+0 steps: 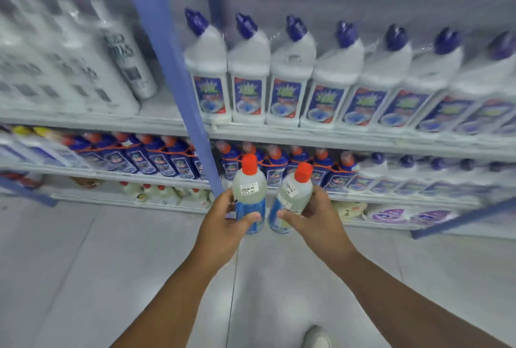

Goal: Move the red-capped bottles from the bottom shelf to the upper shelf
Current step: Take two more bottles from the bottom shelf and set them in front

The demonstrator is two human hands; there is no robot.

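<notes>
My left hand (223,225) grips a clear bottle with a red cap (249,188), a blue label and a price sticker. Beside it, my right hand (315,216) grips a second red-capped bottle (293,194), tilted slightly right. Both bottles are held side by side in the air in front of the shelving, above the floor. Several more red-capped bottles (164,190) stand on the bottom shelf (125,202) at the left. The upper shelf (307,135) carries a row of white bottles with dark blue caps.
A blue shelf post (178,74) runs down just left of the held bottles. The middle shelf holds blue bottles with orange caps (156,158). Grey spray cans (83,60) stand upper left. Purple packs (410,215) lie bottom right. My shoe (317,338) rests on the tiled floor.
</notes>
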